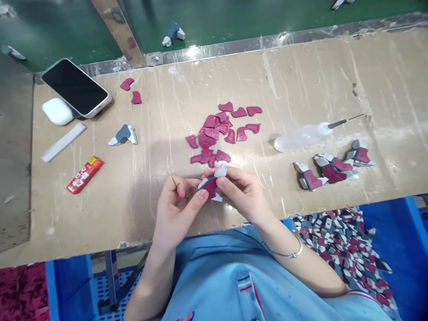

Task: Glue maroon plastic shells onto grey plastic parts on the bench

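Flat, curved-edged maroon pieces [211,133] lie heaped at centre on a streaked, glossy tan tabletop [167,107]. Just below the frame's centre, the left hand [179,203] and right hand [244,191], thumbs and fingers closed, pinch a small angular part [211,185], maroon-faced with pale grey ends.

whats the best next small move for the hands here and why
Probably a firm press on the maroon piece: the left hand and right hand pinch it against the grey-and-white part, and whether it is fully seated is hard to tell.
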`<state>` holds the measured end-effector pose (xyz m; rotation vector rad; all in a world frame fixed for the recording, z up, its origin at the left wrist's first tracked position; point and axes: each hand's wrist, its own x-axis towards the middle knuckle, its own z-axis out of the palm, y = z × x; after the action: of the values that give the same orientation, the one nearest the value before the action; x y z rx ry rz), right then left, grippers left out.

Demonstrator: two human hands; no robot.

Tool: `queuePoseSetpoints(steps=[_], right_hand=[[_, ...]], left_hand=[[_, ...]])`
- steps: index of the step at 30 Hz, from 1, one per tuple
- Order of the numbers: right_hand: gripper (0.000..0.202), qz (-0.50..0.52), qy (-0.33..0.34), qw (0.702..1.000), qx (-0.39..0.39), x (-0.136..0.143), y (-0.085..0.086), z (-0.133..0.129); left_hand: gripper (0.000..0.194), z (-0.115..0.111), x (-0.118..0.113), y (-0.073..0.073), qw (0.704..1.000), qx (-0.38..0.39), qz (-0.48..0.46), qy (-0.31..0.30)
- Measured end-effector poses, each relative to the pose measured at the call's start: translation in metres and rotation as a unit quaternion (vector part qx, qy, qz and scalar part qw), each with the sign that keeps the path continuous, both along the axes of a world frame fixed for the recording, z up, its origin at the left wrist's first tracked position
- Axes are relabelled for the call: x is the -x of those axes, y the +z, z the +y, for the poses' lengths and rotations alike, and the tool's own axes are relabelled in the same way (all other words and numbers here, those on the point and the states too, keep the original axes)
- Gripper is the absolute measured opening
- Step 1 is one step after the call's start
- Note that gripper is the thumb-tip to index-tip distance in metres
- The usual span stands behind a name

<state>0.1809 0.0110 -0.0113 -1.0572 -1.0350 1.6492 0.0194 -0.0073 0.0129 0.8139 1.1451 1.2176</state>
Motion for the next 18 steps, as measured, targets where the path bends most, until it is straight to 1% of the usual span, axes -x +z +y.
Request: queuePoseSetpoints(steps=[3,7,8,10,12,13,15,16,17,18], right_hand=[[0.047,-0.017,-0.008,0.999,-0.042,0.002,-0.004,0.001],[0.049,-0.083,-0.023,0.986,-0.142,0.006,-0.003,0.002],[0.049,-0.099,-0.021,0.981,-0.167,0.006,-0.001,0.001],[0.047,-0.134,-0.017,0.967,-0.217,0.002,0.004,-0.002],[0.038,-0.177,-0.023,0.947,-0.267,-0.008,0.008,-0.009],[0.031,-0.198,-0.031,0.937,-0.285,-0.015,0.011,-0.013],[0.019,-0.251,-0.062,0.917,-0.304,-0.033,0.014,-0.024],[0.015,-0.289,-0.089,0.901,-0.31,-0.043,0.014,-0.03],[0.011,-0.338,-0.123,0.878,-0.315,-0.054,0.014,-0.036],[0.009,-0.395,-0.16,0.847,-0.318,-0.065,0.013,-0.041]], left_hand=[[0.061,0.001,-0.001,-0.001,1.0,-0.001,0.017,-0.007],[0.064,-0.003,0.004,-0.004,0.999,0.0,0.034,0.001],[0.064,-0.004,0.006,-0.005,0.999,0.003,0.042,-0.005],[0.061,-0.008,0.011,-0.009,0.997,0.019,0.067,-0.04],[0.053,-0.012,0.015,-0.013,0.991,0.038,0.102,-0.084],[0.047,-0.013,0.017,-0.015,0.986,0.035,0.122,-0.105],[0.032,-0.011,0.023,-0.015,0.974,-0.002,0.178,-0.143],[0.025,-0.008,0.028,-0.014,0.963,-0.033,0.212,-0.164],[0.02,-0.004,0.033,-0.012,0.949,-0.066,0.248,-0.182],[0.017,0.003,0.04,-0.009,0.934,-0.094,0.286,-0.19]])
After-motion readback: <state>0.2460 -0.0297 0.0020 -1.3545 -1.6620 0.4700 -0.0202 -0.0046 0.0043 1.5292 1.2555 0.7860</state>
